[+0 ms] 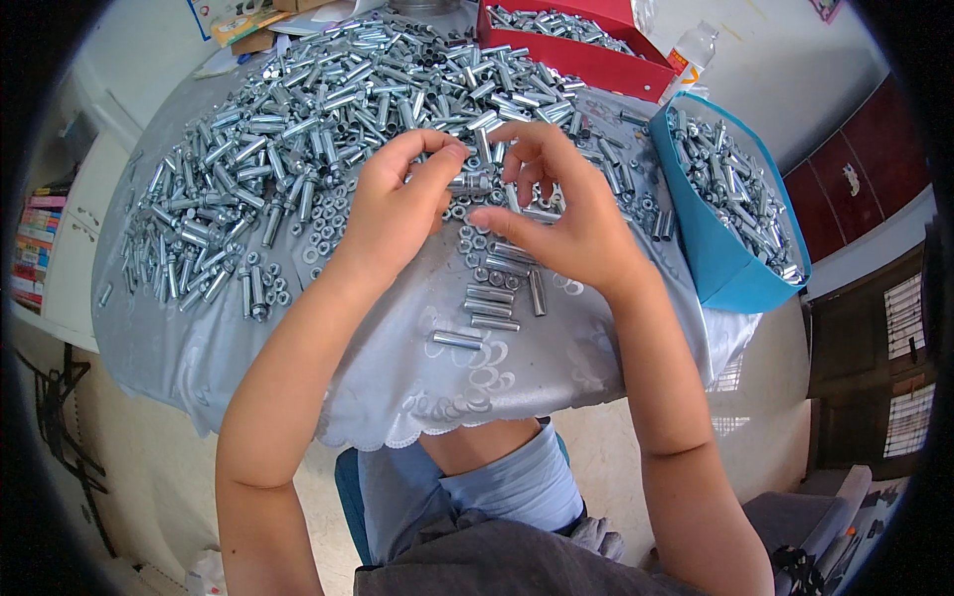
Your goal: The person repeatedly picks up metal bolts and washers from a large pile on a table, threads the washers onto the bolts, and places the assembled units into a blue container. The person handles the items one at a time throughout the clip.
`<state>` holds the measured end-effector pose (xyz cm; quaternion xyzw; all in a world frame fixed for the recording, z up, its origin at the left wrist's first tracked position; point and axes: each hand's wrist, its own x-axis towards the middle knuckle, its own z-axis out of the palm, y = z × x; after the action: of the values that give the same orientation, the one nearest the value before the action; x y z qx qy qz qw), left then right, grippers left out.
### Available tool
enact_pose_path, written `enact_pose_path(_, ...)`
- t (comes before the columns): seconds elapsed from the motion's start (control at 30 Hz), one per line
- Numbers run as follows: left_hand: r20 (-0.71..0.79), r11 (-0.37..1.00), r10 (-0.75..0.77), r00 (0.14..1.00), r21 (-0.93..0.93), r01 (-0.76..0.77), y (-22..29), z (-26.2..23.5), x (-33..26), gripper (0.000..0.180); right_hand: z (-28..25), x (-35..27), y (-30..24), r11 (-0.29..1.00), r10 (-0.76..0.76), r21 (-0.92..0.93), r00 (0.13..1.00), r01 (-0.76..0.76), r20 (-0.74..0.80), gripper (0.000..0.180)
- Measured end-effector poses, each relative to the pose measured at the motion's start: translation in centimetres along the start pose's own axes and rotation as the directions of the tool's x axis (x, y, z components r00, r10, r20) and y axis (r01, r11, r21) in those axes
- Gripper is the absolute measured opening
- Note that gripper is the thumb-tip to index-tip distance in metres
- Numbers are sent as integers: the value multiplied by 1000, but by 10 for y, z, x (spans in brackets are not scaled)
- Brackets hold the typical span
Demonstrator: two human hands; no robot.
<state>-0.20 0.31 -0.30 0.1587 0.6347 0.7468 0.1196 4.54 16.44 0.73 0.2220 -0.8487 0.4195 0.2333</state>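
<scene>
My left hand (pixel 393 204) and my right hand (pixel 556 214) meet over a round table covered with a silver-grey cloth (pixel 397 368). Together they pinch a small metal bolt-and-sleeve piece (pixel 471 183) between the fingertips. A big heap of shiny metal sleeves and bolts (pixel 328 99) covers the far half of the table. Loose nuts (pixel 328 214) lie scattered near my left hand. Just below my hands a few finished sleeves (pixel 492 298) lie side by side in a short row.
A blue bin (pixel 730 214) full of metal parts hangs at the table's right edge. A red box (pixel 576 40) with more parts stands at the back, a plastic bottle (pixel 693 50) beside it. Books (pixel 35 248) are stacked at far left.
</scene>
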Motion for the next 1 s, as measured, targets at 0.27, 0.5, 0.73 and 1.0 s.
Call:
enact_pose_path(0.27, 34, 999, 9, 999, 52, -10, -4, 0, 0, 15, 1, -1, -3, 998, 58, 33, 998, -57, -6, 27)
enact_pose_path(0.5, 47, 999, 6, 999, 45, -9, -5, -3, 0, 18, -1, -2, 5, 997, 74, -22, 994, -72, 83, 27)
enact_pose_path(0.73, 34, 999, -13, 999, 48, 11, -4, -4, 0, 17, 2, -3, -4, 992, 123, -33, 992, -122, 8, 20)
enact_pose_path(1.0, 46, 996, 0, 999, 84, -3, -7, -2, 0, 17, -3, -1, -3, 983, 141, -130, 985, -128, 96, 21)
